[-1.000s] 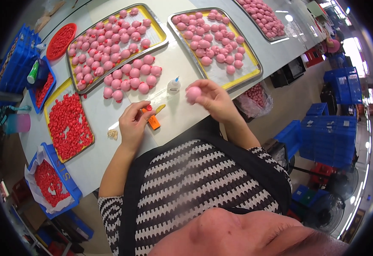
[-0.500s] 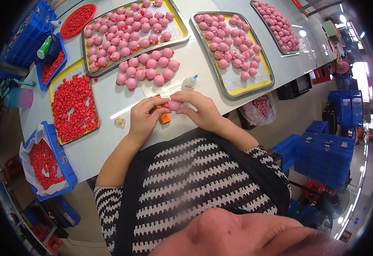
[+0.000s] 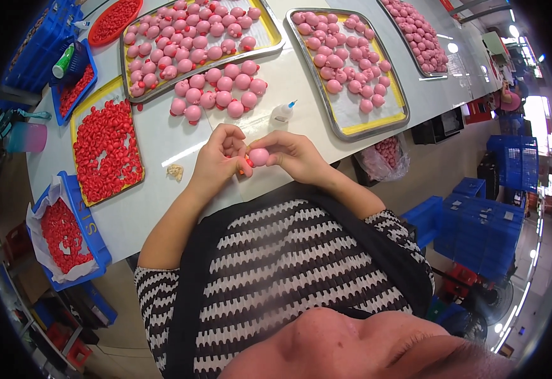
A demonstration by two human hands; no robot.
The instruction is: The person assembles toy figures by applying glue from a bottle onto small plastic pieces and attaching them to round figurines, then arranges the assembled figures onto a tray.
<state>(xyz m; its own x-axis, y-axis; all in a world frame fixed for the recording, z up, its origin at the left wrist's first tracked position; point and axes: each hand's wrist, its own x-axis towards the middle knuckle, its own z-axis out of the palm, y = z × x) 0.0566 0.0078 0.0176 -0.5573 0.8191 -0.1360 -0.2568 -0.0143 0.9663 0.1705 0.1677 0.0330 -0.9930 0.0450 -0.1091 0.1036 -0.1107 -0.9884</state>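
Note:
In front of my chest, my right hand (image 3: 298, 156) pinches a smooth pink ball (image 3: 259, 156) between thumb and fingers. A small glossy red piece (image 3: 249, 162) sits against the ball's left side. My left hand (image 3: 219, 158) has its thumb and a finger closed at that red piece, while its upper fingers curl above. Under the left fingertips, an orange block is mostly hidden. A small white squeeze bottle with a blue tip (image 3: 282, 112) stands just beyond my right hand. Loose pink balls with red pieces (image 3: 223, 98) lie on the table beyond my left hand.
Behind those is a metal tray of pink balls (image 3: 282, 43); a second tray (image 3: 405, 117) stands to the right. On the left are a yellow tray of red pieces (image 3: 138, 167) and a blue crate (image 3: 102, 249). A crumpled beige scrap (image 3: 174, 172) lies near my left forearm.
My left upper fingers have lifted and opened away from the ball, and the red piece at its side shows more. The orange block is now more covered. The view has shifted slightly.

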